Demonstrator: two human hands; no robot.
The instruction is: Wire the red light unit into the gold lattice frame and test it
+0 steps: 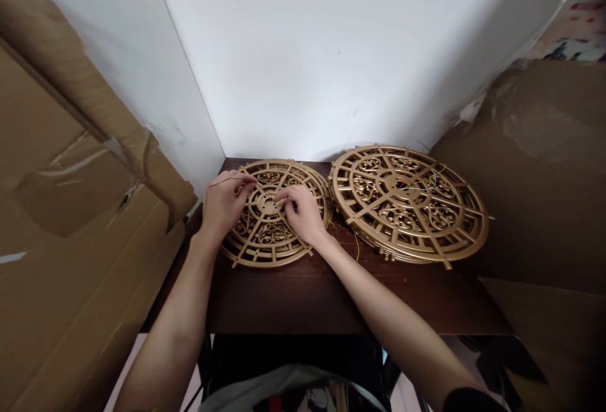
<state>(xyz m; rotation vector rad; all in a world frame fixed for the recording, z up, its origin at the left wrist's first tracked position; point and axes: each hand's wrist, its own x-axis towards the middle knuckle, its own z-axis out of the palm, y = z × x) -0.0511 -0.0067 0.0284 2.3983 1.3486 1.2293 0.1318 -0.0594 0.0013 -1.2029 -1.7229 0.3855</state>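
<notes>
A round gold openwork frame [274, 254] lies on the dark brown table [284, 301], on top of similar frames. My left hand [223, 204] is over its left side, thumb and forefinger pinched on a thin dark wire [227, 178]. My right hand [303, 213] rests near the frame's centre, fingers curled and pressed together by the hub; whatever they hold, if anything, is too small to make out.
Right of it, a stack of larger gold frames [445, 249] has yellow, white and red wires across its centre. A yellow wire [357, 248] hangs between the stacks. Cardboard [71, 223] stands at the left, more cardboard [534, 191] at the right, a white wall [303, 58] behind.
</notes>
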